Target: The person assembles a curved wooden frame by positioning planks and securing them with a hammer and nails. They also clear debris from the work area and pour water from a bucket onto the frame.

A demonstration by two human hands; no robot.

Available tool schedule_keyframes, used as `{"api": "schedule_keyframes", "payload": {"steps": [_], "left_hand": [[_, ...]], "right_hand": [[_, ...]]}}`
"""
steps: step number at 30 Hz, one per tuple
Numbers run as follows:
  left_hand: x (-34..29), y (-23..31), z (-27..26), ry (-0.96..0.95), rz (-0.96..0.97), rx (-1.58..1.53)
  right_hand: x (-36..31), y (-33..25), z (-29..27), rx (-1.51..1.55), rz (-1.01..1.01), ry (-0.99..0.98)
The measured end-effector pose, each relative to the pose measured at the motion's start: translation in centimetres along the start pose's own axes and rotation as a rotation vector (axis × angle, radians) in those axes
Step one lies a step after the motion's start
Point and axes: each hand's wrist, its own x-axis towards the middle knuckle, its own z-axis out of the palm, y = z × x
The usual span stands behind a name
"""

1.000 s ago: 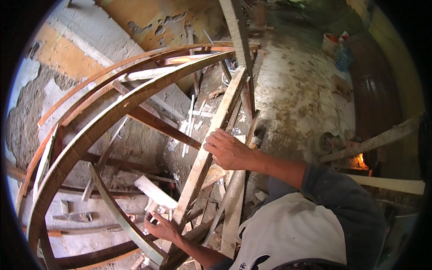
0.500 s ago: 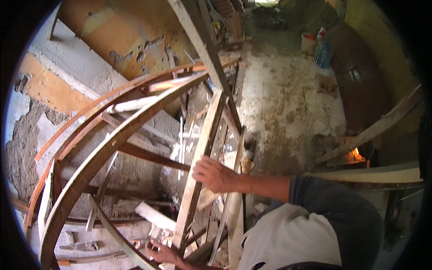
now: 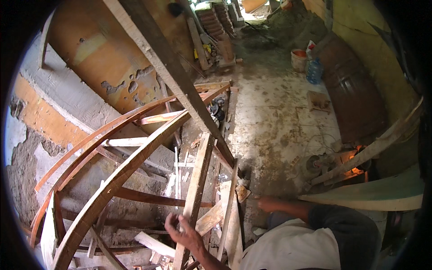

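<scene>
A squared wooden beam (image 3: 198, 175) runs lengthwise in front of me, its far end by a slanting post (image 3: 173, 78). My left hand (image 3: 185, 235) is at the beam's near part, fingers spread and curled a little, gripping nothing; whether it touches the wood I cannot tell. Off to the beam's right, my right hand (image 3: 266, 204) is apart from it, above the floor near a pale board (image 3: 231, 227). Its fingers are dim and hard to make out. Left of the beam stands a curved wooden frame (image 3: 108, 184) with arched ribs and short cross pieces.
Wood offcuts (image 3: 155, 243) litter the ground under the frame. A ledge (image 3: 67, 85) lines the peeling left wall. At right are a curved pale panel (image 3: 369, 195), an orange glow (image 3: 355, 162), and a brown door panel (image 3: 346, 90). Farther back stand a blue bottle (image 3: 313, 72) and a bucket (image 3: 299, 60).
My right hand has let go of the beam and drawn back to the right. My left hand has risen beside the beam. The view has tilted, showing more of the far room.
</scene>
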Motion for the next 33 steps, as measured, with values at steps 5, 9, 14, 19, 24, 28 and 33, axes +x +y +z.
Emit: {"api": "schedule_keyframes", "payload": {"steps": [5, 9, 14, 19, 24, 28, 33], "left_hand": [[1.9, -0.6, 7.7, -0.182, -0.031, 0.120], [3.2, -2.1, 10.9, -0.020, 0.064, 0.206], [4.3, -2.8, 11.6, 0.027, 0.027, 0.347], [4.6, -2.7, 12.7, 0.060, -0.044, 0.509], [4.4, -1.5, 14.0, 0.095, -0.100, 0.647], [4.3, -1.0, 14.0, 0.119, -0.020, 0.742], [4.3, -1.9, 14.0, 0.140, -0.092, 0.773]], "right_hand": [[-10.1, 12.1, 9.8, 0.202, 0.315, -0.285], [-17.3, 13.0, 6.5, 0.442, 0.847, -0.101], [-20.9, 13.0, 3.1, 0.453, 1.016, 0.146], [-21.2, 17.5, 8.5, 0.536, 0.839, 0.099], [-18.2, 23.5, 10.8, 0.671, 0.910, 0.231], [-17.2, 25.3, 9.1, 0.382, 0.664, 0.005], [-19.5, 27.0, 9.5, 0.182, 0.553, 0.123]]}}
